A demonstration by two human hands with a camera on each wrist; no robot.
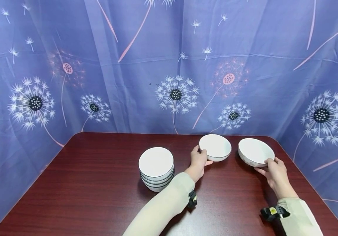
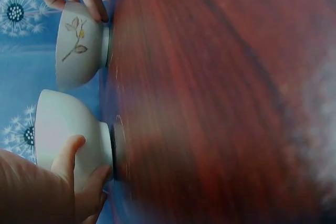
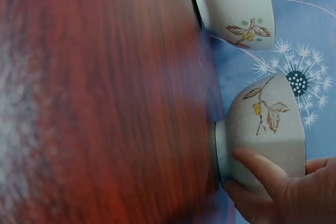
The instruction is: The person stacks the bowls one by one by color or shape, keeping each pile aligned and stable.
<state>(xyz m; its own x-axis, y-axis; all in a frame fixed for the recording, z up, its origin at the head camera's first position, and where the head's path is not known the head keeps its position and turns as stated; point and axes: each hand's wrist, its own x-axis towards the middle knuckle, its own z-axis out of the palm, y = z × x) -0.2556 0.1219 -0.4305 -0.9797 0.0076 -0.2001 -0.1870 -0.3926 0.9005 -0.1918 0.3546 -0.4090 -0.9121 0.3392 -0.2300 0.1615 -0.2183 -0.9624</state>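
Note:
Toward the back right of the table are two white bowls, side by side with a gap between them. My left hand grips the near left side of one bowl, with its thumb near the rim and fingers below. My right hand holds the other bowl by its near right side. Brown leaves and a yellow fruit are painted on the right-hand bowl in the right wrist view. Both bowls are very near the tabletop; whether their feet touch it I cannot tell.
A stack of several white bowls stands left of my left forearm on the dark red wooden table. Behind the table's back edge hangs a blue curtain with dandelion prints. Each wrist wears a black strap.

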